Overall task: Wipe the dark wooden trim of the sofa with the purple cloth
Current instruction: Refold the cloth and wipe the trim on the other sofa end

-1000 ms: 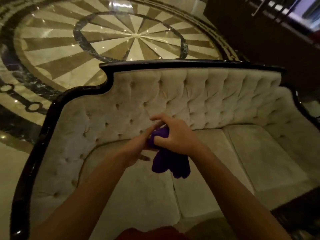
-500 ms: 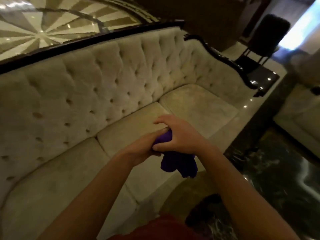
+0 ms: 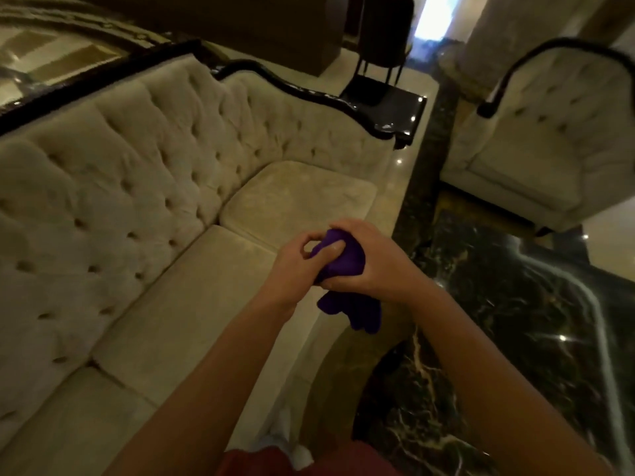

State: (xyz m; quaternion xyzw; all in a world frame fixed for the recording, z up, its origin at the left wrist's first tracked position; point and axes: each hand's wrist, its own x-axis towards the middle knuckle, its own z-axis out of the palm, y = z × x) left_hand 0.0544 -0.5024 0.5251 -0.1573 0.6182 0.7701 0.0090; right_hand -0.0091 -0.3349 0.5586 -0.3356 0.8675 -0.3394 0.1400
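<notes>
Both hands, left hand [image 3: 295,261] and right hand [image 3: 369,261], clamp the purple cloth [image 3: 343,262], seemingly bunching it for the dark trim [image 3: 309,92]

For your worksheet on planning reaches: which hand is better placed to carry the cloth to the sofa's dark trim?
Probably the right hand: it wraps most of the cloth, and the curved trim lies ahead on its side.

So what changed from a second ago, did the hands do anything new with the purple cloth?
Mostly the view swung right: the round floor pattern slid out of sight, and the sofa's right arm trim and an armchair came in. The left hand and right hand kept bunching the purple cloth over the seat; no trim touched yet.
</notes>
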